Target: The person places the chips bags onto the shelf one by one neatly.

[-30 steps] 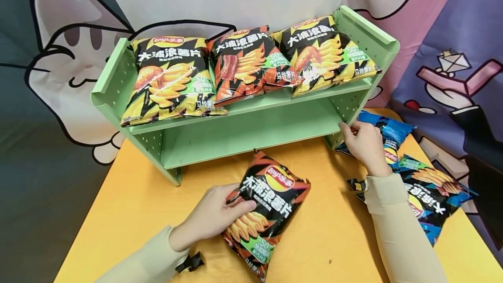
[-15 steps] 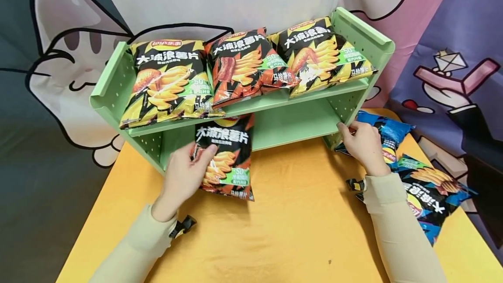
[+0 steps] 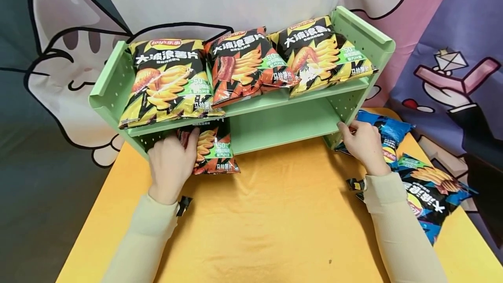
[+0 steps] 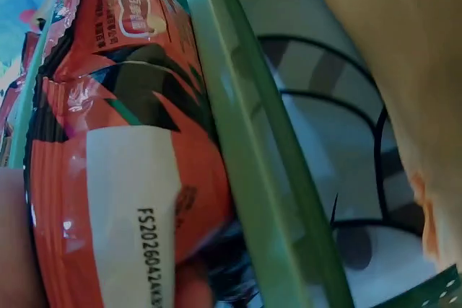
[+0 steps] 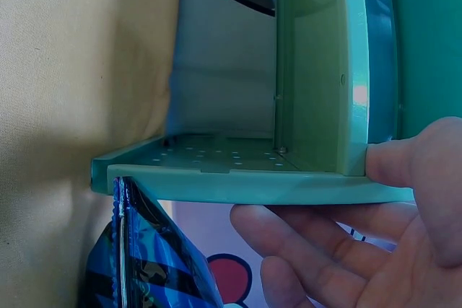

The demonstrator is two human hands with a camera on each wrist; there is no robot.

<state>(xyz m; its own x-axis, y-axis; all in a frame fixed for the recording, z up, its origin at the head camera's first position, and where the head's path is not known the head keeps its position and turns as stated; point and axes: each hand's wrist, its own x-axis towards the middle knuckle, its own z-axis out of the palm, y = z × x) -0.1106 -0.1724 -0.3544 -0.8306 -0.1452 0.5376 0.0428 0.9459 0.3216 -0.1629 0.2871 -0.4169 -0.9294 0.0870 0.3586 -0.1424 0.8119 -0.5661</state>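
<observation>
A red-and-black bag of chips (image 3: 217,156) is partly inside the lower level of the green shelf rack (image 3: 283,125), at its left end. My left hand (image 3: 170,167) holds it by its left side, with the fingertips hidden under the upper shelf. Close up in the left wrist view, the bag's back (image 4: 130,200) with a white label lies beside a green shelf board (image 4: 249,149). My right hand (image 3: 366,148) grips the rack's right side panel; in the right wrist view the thumb and fingers lie on opposite sides of that panel (image 5: 274,187).
On the upper shelf sit two yellow-and-black chip bags (image 3: 167,80) (image 3: 314,51) with a red-and-black one (image 3: 243,62) between them. Blue-and-black bags (image 3: 393,128) (image 3: 428,193) lie on the yellow table (image 3: 283,222) right of the rack. Printed cloth hangs behind.
My left hand has carried the red-and-black bag from the table's front middle, up and left, into the lower level. My right hand has stayed on the side panel.
</observation>
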